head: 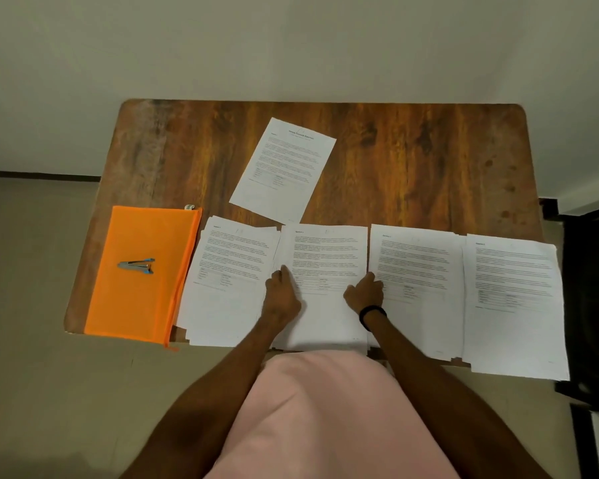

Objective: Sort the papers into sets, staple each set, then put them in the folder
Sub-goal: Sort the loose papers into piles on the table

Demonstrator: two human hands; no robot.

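Observation:
Several stacks of printed white papers lie side by side along the table's near edge: a left stack (227,267), a middle stack (329,250), a right stack (417,261) and a far-right stack (514,288). One single sheet (284,167) lies tilted behind them. My left hand (282,292) grips the middle stack's left edge, fingers curled on it. My right hand (365,292) grips the same stack's right edge. An orange zip folder (142,299) lies at the left, with a small grey-blue stapler (137,265) on top of it.
The wooden table (412,160) shows bare surface behind the stacks. A cream wall stands behind it. A dark piece of furniture (592,288) stands just off the table's right edge. The far-right stack overhangs the near edge.

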